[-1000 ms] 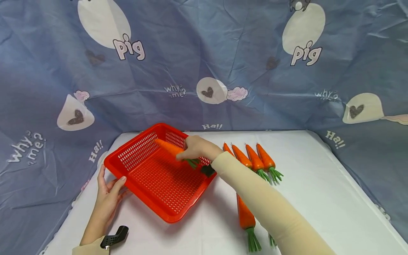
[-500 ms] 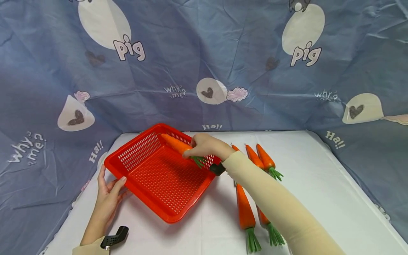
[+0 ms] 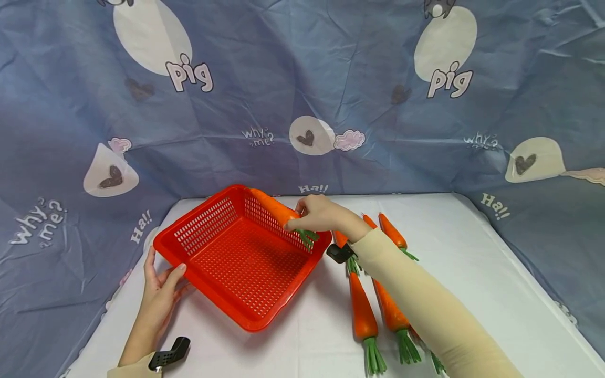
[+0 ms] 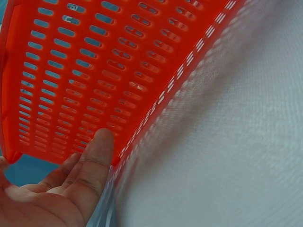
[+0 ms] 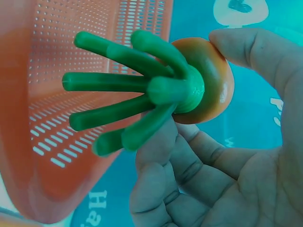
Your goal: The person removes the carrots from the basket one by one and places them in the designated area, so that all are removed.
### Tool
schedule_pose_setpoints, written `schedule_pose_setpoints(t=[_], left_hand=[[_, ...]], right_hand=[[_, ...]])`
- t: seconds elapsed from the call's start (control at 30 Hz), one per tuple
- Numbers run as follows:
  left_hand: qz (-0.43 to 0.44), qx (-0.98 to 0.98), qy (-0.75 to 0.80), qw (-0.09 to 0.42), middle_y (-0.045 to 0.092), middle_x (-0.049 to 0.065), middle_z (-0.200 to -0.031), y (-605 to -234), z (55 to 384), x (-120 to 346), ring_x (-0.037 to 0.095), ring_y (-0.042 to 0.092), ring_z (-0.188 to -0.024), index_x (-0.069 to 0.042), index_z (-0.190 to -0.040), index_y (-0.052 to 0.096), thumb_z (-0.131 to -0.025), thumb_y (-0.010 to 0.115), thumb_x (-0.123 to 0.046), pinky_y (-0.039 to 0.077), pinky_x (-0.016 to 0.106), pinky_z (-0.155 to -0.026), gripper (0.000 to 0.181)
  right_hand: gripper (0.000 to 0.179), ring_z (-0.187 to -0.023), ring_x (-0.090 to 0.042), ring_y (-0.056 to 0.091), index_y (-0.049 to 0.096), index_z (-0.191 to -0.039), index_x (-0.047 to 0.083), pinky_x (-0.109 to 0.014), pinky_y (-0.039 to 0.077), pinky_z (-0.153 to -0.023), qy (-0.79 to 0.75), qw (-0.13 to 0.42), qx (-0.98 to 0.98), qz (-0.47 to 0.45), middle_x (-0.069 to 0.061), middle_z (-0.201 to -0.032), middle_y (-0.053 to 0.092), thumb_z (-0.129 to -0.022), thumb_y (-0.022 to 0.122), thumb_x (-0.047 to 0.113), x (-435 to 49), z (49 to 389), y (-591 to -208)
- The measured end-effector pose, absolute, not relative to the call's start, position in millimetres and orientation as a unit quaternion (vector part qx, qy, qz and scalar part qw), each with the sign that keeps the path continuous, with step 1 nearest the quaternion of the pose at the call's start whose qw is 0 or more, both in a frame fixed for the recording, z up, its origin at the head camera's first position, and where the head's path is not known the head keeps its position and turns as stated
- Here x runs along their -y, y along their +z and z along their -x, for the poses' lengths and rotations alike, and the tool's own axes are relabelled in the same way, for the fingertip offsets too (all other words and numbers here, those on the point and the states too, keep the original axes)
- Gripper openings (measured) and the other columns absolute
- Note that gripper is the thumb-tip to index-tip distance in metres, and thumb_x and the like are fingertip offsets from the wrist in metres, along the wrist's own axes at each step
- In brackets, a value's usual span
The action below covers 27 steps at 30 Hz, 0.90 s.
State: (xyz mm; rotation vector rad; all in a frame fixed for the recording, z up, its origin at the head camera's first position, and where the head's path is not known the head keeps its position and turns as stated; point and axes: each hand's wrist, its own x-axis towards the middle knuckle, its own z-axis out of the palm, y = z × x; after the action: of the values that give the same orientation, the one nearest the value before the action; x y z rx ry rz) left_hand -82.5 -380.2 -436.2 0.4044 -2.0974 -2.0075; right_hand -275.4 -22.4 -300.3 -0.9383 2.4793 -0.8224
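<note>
A red plastic basket [image 3: 246, 262] with slotted walls stands turned cornerwise on the white table. My left hand [image 3: 158, 289] grips its left corner, thumb on the rim and the other fingers beneath; the left wrist view shows those fingers against the slotted outer wall [image 4: 109, 61]. In my right hand [image 3: 319, 212] is an orange carrot [image 3: 274, 206], pinched at its thick end between thumb and fingers. The carrot lies slanted over the basket's back right wall, its tip at the far corner. Its green stalks [image 5: 128, 90] point toward the camera in the right wrist view.
Several more carrots lie on the table right of the basket, including one nearer carrot [image 3: 363, 310] and one farther back [image 3: 392, 231]. My right sleeve [image 3: 425, 294] hides parts of them. A blue printed cloth [image 3: 302, 94] hangs behind the white tabletop [image 3: 472, 252].
My right hand has moved right and slightly back with the carrot, from over the basket's middle to its back right rim. The left hand and basket have stayed in place.
</note>
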Motion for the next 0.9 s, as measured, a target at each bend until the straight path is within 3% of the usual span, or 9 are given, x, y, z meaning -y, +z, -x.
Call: schedule_pose_setpoints(t=[0.3,0.57,0.9], left_hand=[[-0.135,0.706,-0.687,0.105,0.062,-0.022,-0.125,-438,83,382,-0.005,0.072,-0.101,-0.042,-0.169,-0.015,-0.111,0.059,-0.024,0.062,0.018,-0.082,0.095],[-0.136,0.700,-0.693,0.102,0.065,-0.024,-0.121,-438,83,381,-0.003,0.072,-0.100,-0.042,-0.169,-0.015,-0.112,0.058,-0.023,0.063,0.020,-0.082,0.095],[-0.140,0.699,-0.694,0.102,0.067,-0.026,-0.117,-437,84,381,-0.003,0.072,-0.098,-0.041,-0.170,-0.015,-0.112,0.057,-0.022,0.063,0.019,-0.080,0.094]], right_hand=[[0.043,-0.064,-0.011,0.054,0.067,-0.101,0.006,-0.024,0.044,-0.062,-0.309,0.163,-0.877,0.331,0.002,-0.072,0.063,-0.089,0.079,0.045,-2,270,-299],[0.042,-0.065,-0.012,0.052,0.067,-0.098,0.007,-0.026,0.043,-0.065,-0.323,0.148,-0.880,0.317,0.003,-0.071,0.060,-0.089,0.079,0.046,-23,264,-303],[0.042,-0.082,-0.018,0.060,0.067,-0.100,0.009,-0.030,0.048,-0.075,-0.317,0.155,-0.890,0.287,-0.001,-0.085,0.068,-0.092,0.077,0.049,-43,254,-309]])
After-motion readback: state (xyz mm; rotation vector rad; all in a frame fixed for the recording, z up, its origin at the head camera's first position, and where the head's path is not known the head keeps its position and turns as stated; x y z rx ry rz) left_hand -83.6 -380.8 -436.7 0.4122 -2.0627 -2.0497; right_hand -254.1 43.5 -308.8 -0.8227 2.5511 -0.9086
